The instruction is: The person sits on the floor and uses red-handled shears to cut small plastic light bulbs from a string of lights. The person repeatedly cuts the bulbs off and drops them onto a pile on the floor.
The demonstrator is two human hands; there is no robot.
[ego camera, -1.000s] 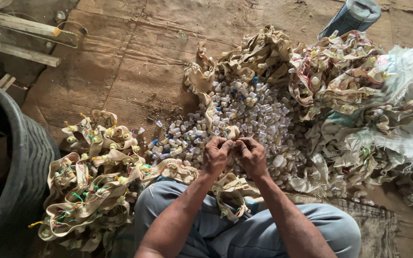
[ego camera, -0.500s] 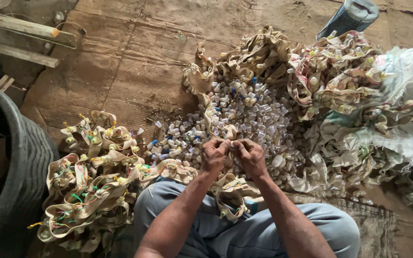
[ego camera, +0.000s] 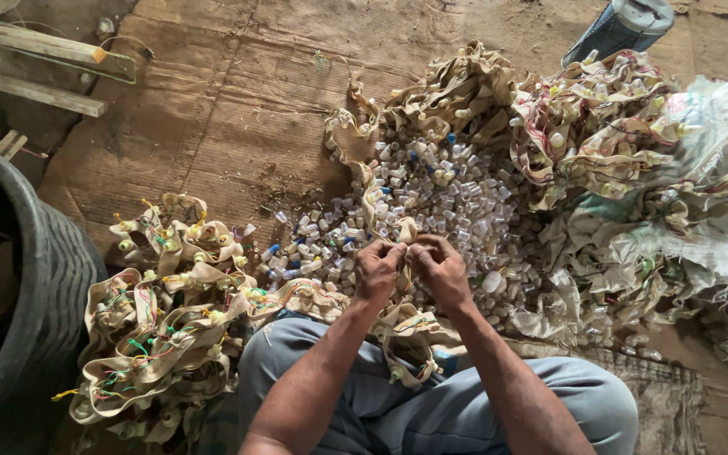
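Note:
My left hand [ego camera: 378, 268] and my right hand [ego camera: 441, 270] meet over my knees, both pinching one spot on a beige fabric strip [ego camera: 404, 232] fitted with small plastic holders. That strip runs up to the far pile and down across my lap [ego camera: 410, 337]. Just beyond my hands lies a heap of small clear plastic vials [ego camera: 431, 198], some with blue caps.
A bundle of beige strips with coloured strings [ego camera: 157, 307] lies at my left. A bigger tangle of strips [ego camera: 600, 143] and a white woven sack [ego camera: 718, 135] lie at the right. A dark tub [ego camera: 35, 295] stands at far left; wooden slats [ego camera: 35, 72] beyond, cardboard flooring [ego camera: 229, 109].
My hands have stayed in place on the strip, with only small finger movements. The piles have not moved.

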